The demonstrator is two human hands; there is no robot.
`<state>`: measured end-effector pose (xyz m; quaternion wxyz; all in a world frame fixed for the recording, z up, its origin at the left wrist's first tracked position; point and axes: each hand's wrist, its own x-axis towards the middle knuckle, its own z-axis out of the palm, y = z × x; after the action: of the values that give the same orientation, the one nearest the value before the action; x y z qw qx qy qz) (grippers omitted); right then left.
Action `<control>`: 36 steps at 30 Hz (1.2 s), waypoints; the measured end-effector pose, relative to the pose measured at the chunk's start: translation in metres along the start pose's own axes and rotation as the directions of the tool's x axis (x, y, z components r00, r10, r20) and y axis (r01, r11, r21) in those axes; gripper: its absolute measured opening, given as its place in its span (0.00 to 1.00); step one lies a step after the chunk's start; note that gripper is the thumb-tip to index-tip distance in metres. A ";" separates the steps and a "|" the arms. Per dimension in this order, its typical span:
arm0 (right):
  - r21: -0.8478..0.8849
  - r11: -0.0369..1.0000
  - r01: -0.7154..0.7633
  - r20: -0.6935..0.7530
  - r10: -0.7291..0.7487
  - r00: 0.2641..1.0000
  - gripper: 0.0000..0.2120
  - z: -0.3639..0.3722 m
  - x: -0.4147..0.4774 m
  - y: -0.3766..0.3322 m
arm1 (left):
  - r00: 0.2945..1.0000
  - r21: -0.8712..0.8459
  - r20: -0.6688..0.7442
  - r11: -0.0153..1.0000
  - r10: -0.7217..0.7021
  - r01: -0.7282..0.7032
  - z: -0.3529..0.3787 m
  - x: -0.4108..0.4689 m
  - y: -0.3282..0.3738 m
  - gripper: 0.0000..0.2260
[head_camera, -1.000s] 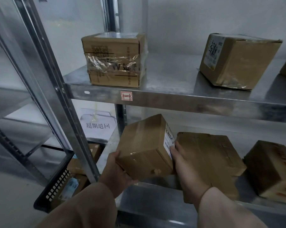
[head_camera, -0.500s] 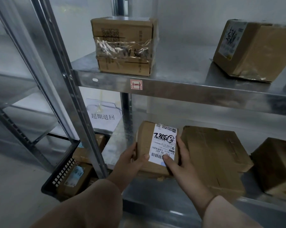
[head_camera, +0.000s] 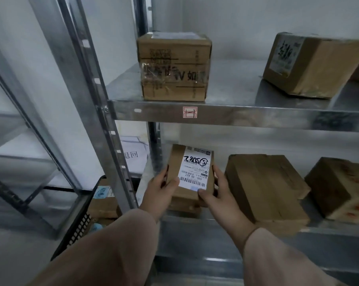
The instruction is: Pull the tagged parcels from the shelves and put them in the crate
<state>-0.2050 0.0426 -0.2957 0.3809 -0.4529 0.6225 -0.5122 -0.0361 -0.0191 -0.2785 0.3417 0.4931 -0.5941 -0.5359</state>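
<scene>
Gripping the tagged parcel (head_camera: pixel 192 172) by its two long sides, the left hand (head_camera: pixel 161 191) and right hand (head_camera: pixel 219 195) hold it label-up at the front of the lower shelf (head_camera: pixel 205 240). Its long axis points away from the person. The crate (head_camera: pixel 79 226) lies down-left, past the shelf upright (head_camera: pixel 115 153). The left hand is nearer, so the carry should swing left.

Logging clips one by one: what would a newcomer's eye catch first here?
The small brown cardboard parcel with a white barcode label, gripped by the left hand and right hand at the lower steel shelf. Lower left, a black lattice crate on the floor holds parcels.
</scene>
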 end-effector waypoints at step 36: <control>-0.312 0.921 -0.231 -0.219 0.167 0.961 0.28 -0.177 -0.028 0.093 | 0.970 0.357 0.228 0.934 -0.088 0.001 0.188 -0.001 -0.028 0.36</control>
<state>-0.3789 0.1269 -0.3536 0.2881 -0.3947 0.7765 -0.3979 -0.2051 0.0395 -0.3415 0.1602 0.4915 -0.7064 -0.4835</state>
